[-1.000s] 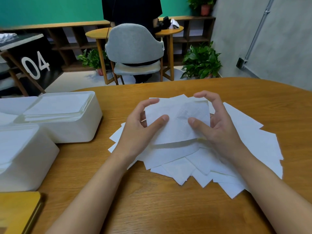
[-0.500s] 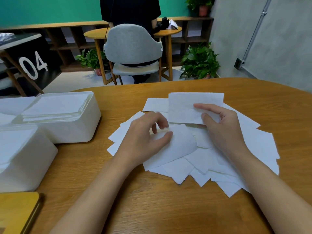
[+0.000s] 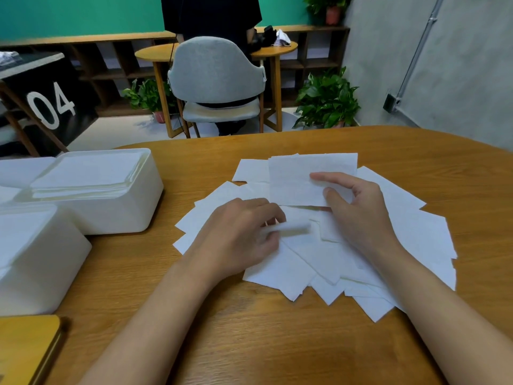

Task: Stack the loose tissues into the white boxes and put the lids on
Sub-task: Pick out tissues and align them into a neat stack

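Tissues (image 3: 305, 259) lie fanned on the wooden table (image 3: 277, 343), right hand (image 3: 358, 207) pinching one sheet (image 3: 294, 179) at the pile's twelve o'clock, left hand (image 3: 238, 232) curled over its middle, grip too blurred to tell, white boxes (image 3: 111, 212) standing at nine o'clock.

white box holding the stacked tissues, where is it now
In the head view the white plastic box sits on the left of the wooden table, left of the loose white tissues and the left hand, just behind a second white box.
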